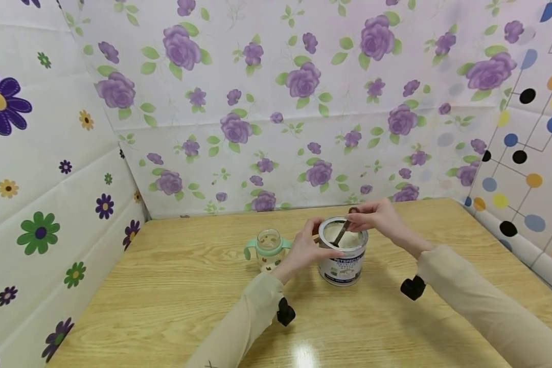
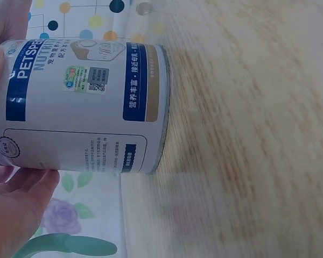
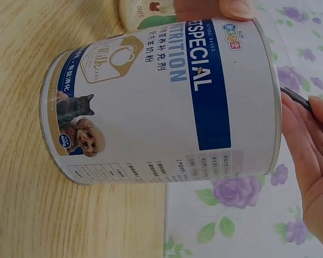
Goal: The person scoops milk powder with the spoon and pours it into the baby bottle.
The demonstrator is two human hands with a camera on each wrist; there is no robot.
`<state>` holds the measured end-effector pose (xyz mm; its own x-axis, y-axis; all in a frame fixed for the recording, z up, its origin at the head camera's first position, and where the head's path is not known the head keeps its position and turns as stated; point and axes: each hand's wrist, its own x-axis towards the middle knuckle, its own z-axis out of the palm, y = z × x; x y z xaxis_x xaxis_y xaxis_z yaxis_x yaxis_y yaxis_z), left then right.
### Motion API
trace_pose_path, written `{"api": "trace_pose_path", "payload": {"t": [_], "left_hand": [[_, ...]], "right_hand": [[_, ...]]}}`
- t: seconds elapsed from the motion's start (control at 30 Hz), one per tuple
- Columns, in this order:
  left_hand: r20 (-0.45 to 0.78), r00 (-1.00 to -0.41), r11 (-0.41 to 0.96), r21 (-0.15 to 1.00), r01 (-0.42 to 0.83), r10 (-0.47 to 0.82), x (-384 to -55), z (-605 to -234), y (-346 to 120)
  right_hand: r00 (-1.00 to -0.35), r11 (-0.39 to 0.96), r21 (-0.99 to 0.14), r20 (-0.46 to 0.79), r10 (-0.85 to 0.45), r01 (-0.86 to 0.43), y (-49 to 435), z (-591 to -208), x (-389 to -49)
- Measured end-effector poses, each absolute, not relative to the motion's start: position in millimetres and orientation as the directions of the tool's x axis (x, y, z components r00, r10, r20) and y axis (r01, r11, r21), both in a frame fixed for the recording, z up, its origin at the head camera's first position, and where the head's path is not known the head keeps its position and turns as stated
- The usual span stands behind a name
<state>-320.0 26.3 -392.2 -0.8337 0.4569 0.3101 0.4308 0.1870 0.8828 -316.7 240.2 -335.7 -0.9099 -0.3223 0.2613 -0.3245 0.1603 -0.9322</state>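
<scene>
An open white tin (image 1: 342, 271) of pet milk powder stands upright on the table, pale powder (image 1: 351, 238) visible inside its rim. My left hand (image 1: 305, 249) holds the tin around its left side, thumb across the front near the top. Between the fingers and thumb of my right hand (image 1: 379, 221) is the handle of a dark brown spoon (image 1: 343, 233), slanting down with its lower end at the powder. In the right wrist view, part of the spoon (image 3: 296, 99) shows beyond the tin's rim. The bowl of the spoon is mostly hidden.
Left of the tin stands a clear baby bottle (image 1: 270, 244) with a mint-green collar and two side handles, its top uncovered and partly behind my left arm. The wooden table (image 1: 175, 286) meets a flower-patterned cloth (image 1: 234, 168) at the back and patterned cloths at both sides.
</scene>
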Motion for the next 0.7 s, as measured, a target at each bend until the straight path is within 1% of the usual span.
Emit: {"api": "trace_pose_path", "payload": {"t": [0.23,0.43,0.6,0.7], "left_hand": [[0.313,-0.833,0.195,0.878,0.437,0.457,-320.2,-392.9,26.0],[0.308,-0.838,0.199,0.88,0.431,0.451,-319.7,-392.4,26.2],[0.305,-0.842,0.209,0.879,0.429,0.445,-320.4,-392.4,26.0],[0.302,-0.841,0.21,0.88,0.427,0.449,-321.0,-393.1,26.5]], "right_hand": [[-0.945,0.135,-0.96,0.207,-0.255,-0.247,242.2,-337.1,-317.9],[-0.974,0.111,-0.979,0.154,-0.165,-0.174,245.9,-338.5,-318.4],[-0.985,0.047,-0.987,0.146,-0.09,-0.151,252.4,-338.9,-318.0],[-0.986,-0.007,-0.988,0.152,-0.07,-0.152,256.1,-338.7,-317.6]]}}
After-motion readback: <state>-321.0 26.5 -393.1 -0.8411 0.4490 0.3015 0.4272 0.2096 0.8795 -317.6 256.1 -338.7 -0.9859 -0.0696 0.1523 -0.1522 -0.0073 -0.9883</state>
